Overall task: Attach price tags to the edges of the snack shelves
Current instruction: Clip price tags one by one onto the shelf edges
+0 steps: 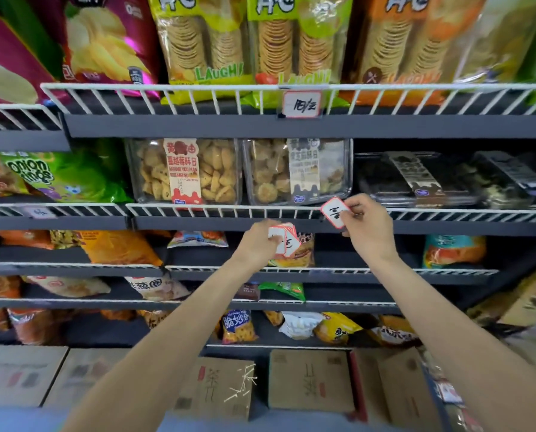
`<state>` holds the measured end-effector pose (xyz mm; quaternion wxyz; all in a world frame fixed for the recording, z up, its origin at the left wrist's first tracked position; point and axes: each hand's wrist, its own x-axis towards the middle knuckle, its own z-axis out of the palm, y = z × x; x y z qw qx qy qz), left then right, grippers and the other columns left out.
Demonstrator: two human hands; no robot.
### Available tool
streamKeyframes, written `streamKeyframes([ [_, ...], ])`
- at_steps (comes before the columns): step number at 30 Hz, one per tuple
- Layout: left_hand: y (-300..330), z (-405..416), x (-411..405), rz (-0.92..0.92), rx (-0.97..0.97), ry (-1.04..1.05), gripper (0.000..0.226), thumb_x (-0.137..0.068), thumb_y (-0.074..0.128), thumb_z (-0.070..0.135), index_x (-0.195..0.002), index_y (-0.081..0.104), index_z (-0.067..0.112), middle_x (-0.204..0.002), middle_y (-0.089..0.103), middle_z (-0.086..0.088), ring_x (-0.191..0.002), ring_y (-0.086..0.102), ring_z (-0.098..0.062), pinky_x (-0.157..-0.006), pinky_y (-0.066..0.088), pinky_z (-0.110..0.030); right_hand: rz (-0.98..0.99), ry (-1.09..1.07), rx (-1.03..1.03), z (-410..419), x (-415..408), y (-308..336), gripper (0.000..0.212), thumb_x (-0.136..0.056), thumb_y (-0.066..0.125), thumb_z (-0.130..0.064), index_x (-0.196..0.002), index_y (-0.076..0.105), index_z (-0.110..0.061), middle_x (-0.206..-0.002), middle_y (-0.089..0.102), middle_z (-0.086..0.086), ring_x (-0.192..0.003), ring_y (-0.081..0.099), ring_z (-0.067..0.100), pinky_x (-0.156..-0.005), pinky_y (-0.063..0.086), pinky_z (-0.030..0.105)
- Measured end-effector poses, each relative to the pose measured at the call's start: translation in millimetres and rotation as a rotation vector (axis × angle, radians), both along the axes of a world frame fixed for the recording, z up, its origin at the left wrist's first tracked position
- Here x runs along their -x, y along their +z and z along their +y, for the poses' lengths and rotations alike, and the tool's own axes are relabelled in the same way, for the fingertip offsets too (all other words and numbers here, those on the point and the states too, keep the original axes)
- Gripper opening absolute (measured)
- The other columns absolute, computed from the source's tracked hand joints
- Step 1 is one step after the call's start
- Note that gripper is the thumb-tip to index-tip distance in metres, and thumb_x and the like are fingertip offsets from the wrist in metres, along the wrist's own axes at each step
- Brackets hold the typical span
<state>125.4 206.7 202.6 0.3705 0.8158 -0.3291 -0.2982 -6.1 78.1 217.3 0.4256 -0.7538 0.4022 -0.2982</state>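
Red-edged tag (336, 212) between raised hands (366, 227).

Dark grey store racks (260, 126) across the whole view, tier under tier, each fronted by a white wire rail (198, 95). Bright, even light on the upper tiers — dimmer lower down. Along the bottom, on the floor, a row of brown cardboard boxes (310, 381), printed with faded characters. At the far right, another rack edge, blurred — contents hard to tell.
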Motion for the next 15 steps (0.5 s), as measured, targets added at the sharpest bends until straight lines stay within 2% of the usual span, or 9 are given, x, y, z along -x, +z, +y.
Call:
streamKeyframes([
  [3,-3,-18,16,0.013,0.022,0.036,0.038,-0.095,0.046,0.010,-0.133,0.047,0.013,-0.132,0.052,-0.012,-0.106,0.059,-0.027,-0.093,0.049,-0.040,0.077,0.048,0.055,-15,11,-5,0.011,-0.090,0.051,-0.003,-0.088,0.053,-0.013,-0.088,0.063,0.007,-0.083,0.064,0.026,-0.072,0.054,0.047],
  [5,-8,-27,23,0.052,0.056,0.088,0.037,-0.094,0.047,0.009,-0.131,0.048,0.015,-0.133,0.050,-0.013,-0.107,0.059,-0.031,-0.090,0.052,-0.047,0.120,0.092,0.058,-21,18,-8,0.011,-0.090,0.051,-0.003,-0.087,0.052,-0.014,-0.087,0.063,0.007,-0.081,0.063,0.025,-0.075,0.053,0.049],
  [7,-10,-34,33,0.073,0.078,0.131,0.035,-0.095,0.047,0.008,-0.128,0.050,0.015,-0.130,0.052,-0.013,-0.107,0.058,-0.030,-0.092,0.051,-0.046,0.147,0.123,0.056,-24,24,-12,0.012,-0.090,0.052,-0.003,-0.086,0.051,-0.015,-0.087,0.063,0.006,-0.079,0.062,0.024,-0.075,0.053,0.047],
  [9,-10,-41,42,0.045,0.078,0.133,0.031,-0.095,0.047,0.007,-0.125,0.052,0.012,-0.122,0.058,-0.012,-0.107,0.058,-0.027,-0.092,0.049,-0.037,0.163,0.139,0.056,-27,31,-17,0.013,-0.090,0.052,-0.004,-0.084,0.050,-0.015,-0.088,0.065,0.007,-0.078,0.061,0.021,-0.073,0.053,0.032],
  [11,-10,-48,49,0.008,0.077,0.129,0.029,-0.095,0.046,0.009,-0.123,0.052,0.010,-0.118,0.059,-0.010,-0.103,0.057,-0.024,-0.080,0.046,-0.023,0.171,0.135,0.070,-31,38,-21,0.013,-0.090,0.053,-0.005,-0.084,0.051,-0.016,-0.086,0.066,0.005,-0.078,0.061,0.017,-0.065,0.045,0.012],
  [13,-10,-54,54,-0.003,0.079,0.146,0.029,-0.096,0.044,0.008,-0.124,0.051,0.008,-0.116,0.058,-0.007,-0.091,0.057,-0.019,-0.064,0.047,-0.008,0.176,0.116,0.066,-36,44,-25,0.014,-0.090,0.053,-0.006,-0.084,0.052,-0.019,-0.084,0.069,0.004,-0.078,0.065,0.018,-0.067,0.044,0.017],
  [15,-10,-60,55,0.042,0.084,0.192,0.030,-0.096,0.042,0.008,-0.125,0.048,0.006,-0.119,0.057,-0.006,-0.089,0.060,-0.018,-0.068,0.054,-0.013,0.183,0.097,0.064,-40,47,-27,0.014,-0.091,0.051,-0.008,-0.084,0.052,-0.021,-0.085,0.071,0.004,-0.075,0.067,0.017,-0.070,0.047,0.028],
])
